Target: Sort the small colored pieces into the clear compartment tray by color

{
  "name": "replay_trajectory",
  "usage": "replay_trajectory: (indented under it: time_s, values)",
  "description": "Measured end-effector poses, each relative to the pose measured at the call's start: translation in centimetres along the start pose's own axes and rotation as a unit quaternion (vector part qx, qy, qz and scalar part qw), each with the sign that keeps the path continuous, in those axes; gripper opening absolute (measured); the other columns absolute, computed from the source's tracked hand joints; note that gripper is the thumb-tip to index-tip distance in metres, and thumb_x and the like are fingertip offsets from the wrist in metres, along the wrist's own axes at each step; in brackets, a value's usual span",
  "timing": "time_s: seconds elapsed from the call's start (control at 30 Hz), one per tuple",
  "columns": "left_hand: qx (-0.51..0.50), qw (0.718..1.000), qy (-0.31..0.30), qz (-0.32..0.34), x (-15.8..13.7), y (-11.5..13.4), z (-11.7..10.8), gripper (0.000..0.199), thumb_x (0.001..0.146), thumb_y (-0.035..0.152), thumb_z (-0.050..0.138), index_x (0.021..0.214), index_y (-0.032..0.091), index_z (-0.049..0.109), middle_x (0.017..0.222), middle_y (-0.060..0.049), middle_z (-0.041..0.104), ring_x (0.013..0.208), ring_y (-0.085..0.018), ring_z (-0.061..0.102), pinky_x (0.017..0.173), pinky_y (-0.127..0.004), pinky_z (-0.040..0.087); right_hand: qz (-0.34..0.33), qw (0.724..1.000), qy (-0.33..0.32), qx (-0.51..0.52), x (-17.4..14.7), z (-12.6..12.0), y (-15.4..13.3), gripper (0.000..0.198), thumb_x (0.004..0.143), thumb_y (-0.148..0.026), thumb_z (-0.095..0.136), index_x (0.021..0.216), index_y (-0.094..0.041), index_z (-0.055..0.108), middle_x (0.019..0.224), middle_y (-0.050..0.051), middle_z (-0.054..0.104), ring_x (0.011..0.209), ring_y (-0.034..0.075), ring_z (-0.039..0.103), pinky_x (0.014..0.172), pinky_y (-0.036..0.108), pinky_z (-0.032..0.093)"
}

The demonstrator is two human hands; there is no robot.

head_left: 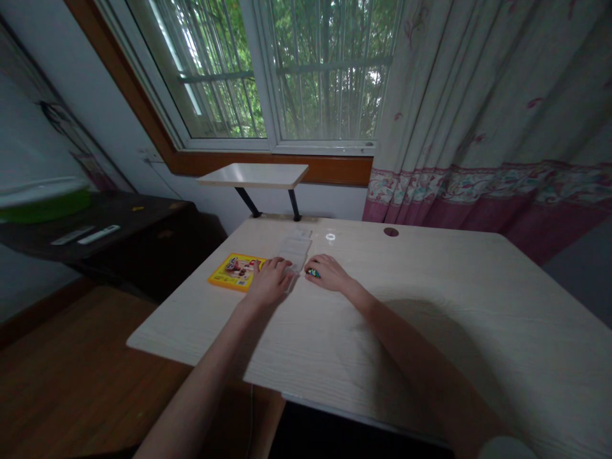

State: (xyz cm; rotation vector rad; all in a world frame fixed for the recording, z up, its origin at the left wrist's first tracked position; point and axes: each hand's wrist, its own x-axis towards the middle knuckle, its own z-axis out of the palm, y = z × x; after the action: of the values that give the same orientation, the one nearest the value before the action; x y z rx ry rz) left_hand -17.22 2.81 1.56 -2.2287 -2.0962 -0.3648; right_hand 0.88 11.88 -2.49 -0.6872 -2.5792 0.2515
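Note:
My left hand point(270, 282) lies on the table with its fingers apart. Its thumb is at the right edge of a yellow box point(224, 273) with a printed picture on top, and its fingertips reach a clear plastic case point(297, 247). Part of the case is hidden beneath that hand. To the right, my right hand point(329, 273) curls its fingers around a cluster of small multicoloured pieces point(313, 273), close to the tabletop. The pieces are too small to name.
The pale wooden table point(430, 268) has a round brown grommet point(391, 232) near its back edge. A raised white shelf point(258, 174) stands at the back left. On the left, a dark cabinet point(157, 207) bears a green container point(52, 203) and a white remote-like object point(99, 234).

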Motion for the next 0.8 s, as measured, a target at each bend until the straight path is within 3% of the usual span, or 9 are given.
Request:
replay_trajectory:
  time_s: [0.27,0.43,0.53,0.67,0.8]
  values:
    - [0.001,1.000,0.011,-0.004,-0.1,0.2,0.1,0.036,0.086,0.038,0.036,0.113,0.021,0.052,0.119,-0.011,0.050,0.111,-0.028,0.044,0.098,-0.057,0.019,0.005,1.000,0.000,0.003,0.0,0.2,0.2,0.017,0.082,-0.029,0.052,0.096,-0.020,0.057,0.098,0.005,0.057,0.097,0.018,0.048,0.088,0.032,0.033]
    - [0.008,1.000,0.010,0.005,-0.3,0.3,0.0,0.037,0.088,0.037,0.032,0.115,0.021,0.049,0.121,-0.012,0.049,0.113,-0.027,0.042,0.097,-0.057,0.020,0.012,0.999,0.021,0.024,-0.2,-0.3,0.1,0.028,0.081,-0.038,0.054,0.101,-0.018,0.056,0.103,0.007,0.056,0.101,0.018,0.048,0.090,0.034,0.033]
    - [0.020,1.000,0.014,0.014,-1.3,0.0,-1.2,0.037,0.089,0.036,0.030,0.118,0.021,0.047,0.124,-0.012,0.047,0.115,-0.027,0.041,0.099,-0.056,0.019,0.020,0.998,0.044,0.026,-1.2,-1.6,-0.2,0.030,0.082,-0.042,0.051,0.102,-0.019,0.056,0.107,0.008,0.056,0.107,0.020,0.046,0.093,0.038,0.032]
    - [0.053,0.998,-0.005,0.023,-6.1,-1.6,-4.9,0.035,0.086,0.037,0.036,0.115,0.022,0.051,0.125,-0.010,0.048,0.119,-0.026,0.038,0.103,-0.052,0.013,0.003,0.998,0.060,0.027,-5.1,-3.9,0.5,0.029,0.085,-0.041,0.047,0.105,-0.022,0.056,0.110,0.008,0.057,0.109,0.020,0.047,0.094,0.039,0.034]
    - [0.066,0.994,-0.053,-0.062,-16.4,-4.9,-10.0,0.034,0.084,0.042,0.038,0.111,0.028,0.054,0.122,-0.005,0.052,0.120,-0.024,0.037,0.105,-0.048,0.008,0.020,0.997,0.064,0.042,-11.6,-6.2,2.8,0.027,0.085,-0.041,0.043,0.102,-0.027,0.058,0.106,0.009,0.059,0.104,0.022,0.052,0.091,0.042,0.040]
